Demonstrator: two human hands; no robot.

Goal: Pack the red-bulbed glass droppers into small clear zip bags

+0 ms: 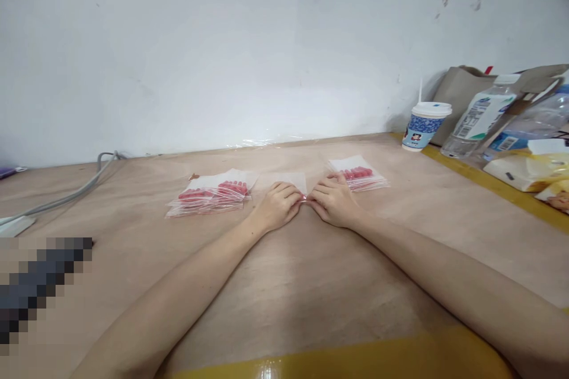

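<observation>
Side by side at the middle of the table, my left hand (pixel 278 204) and my right hand (pixel 334 200) pinch the near edge of a small clear plastic bag (pixel 291 179). Its pale back part lies flat beyond my fingers, and a reddish strip shows between my fingertips. My fingers cover most of what the bag holds. Left of my left hand lies a pile of flat plastic bags (pixel 208 192) with red bead-like pieces showing. A smaller stack of such bags (pixel 358 172) sits just beyond my right hand.
To the right stand a lidded paper cup (pixel 422 127) with a straw, a plastic bottle (pixel 482 118), a grey-brown bag (pixel 453 92) and yellow packaging (pixel 528 166). A grey cable (pixel 75 192) runs along the left. Yellow tape (pixel 284 364) marks the near edge; a pale wall (pixel 222 53) rises behind.
</observation>
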